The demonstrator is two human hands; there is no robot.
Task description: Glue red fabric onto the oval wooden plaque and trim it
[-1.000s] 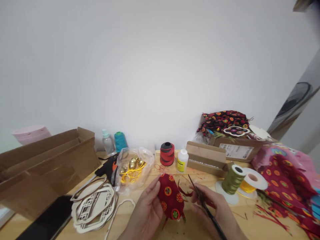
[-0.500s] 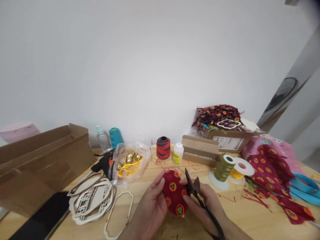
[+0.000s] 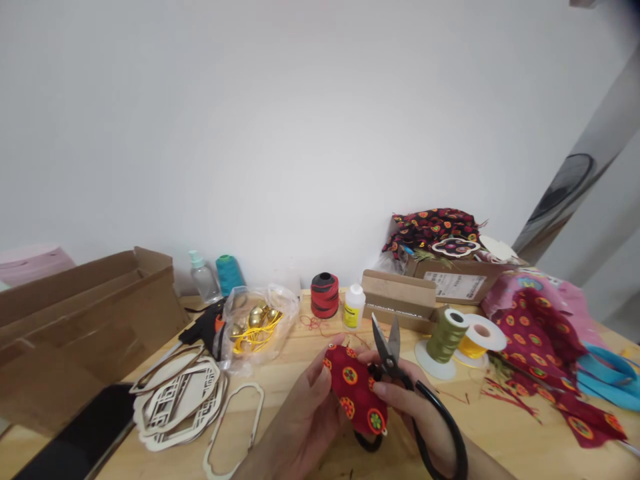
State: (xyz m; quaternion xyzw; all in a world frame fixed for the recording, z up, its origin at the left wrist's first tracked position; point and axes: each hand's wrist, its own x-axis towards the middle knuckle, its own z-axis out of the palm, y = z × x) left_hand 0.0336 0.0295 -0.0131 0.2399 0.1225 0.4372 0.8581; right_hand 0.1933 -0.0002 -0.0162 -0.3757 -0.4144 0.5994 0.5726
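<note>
A dark red floral fabric-covered piece (image 3: 354, 387) is tilted between my two hands, with a small pale loop at its top and lower ends. My left hand (image 3: 313, 407) is closed on its left side. Black scissors (image 3: 389, 357) rest in my right hand (image 3: 417, 407), blades parted and pointing up, away from the fabric. The thumb of that hand also touches the piece's right edge. One black handle ring shows below the fabric.
Pale wooden frames (image 3: 180, 400) and a bag of golden bells (image 3: 260, 323) lie left. Behind are a red-black thread cone (image 3: 325, 295) and a glue bottle (image 3: 354, 307). A green spool (image 3: 447, 337) and red floral cloth (image 3: 540, 340) are right.
The scissors have turned more upright, their blades wider apart and their handles more visible. The fabric piece has tilted, its lower end swinging right.
</note>
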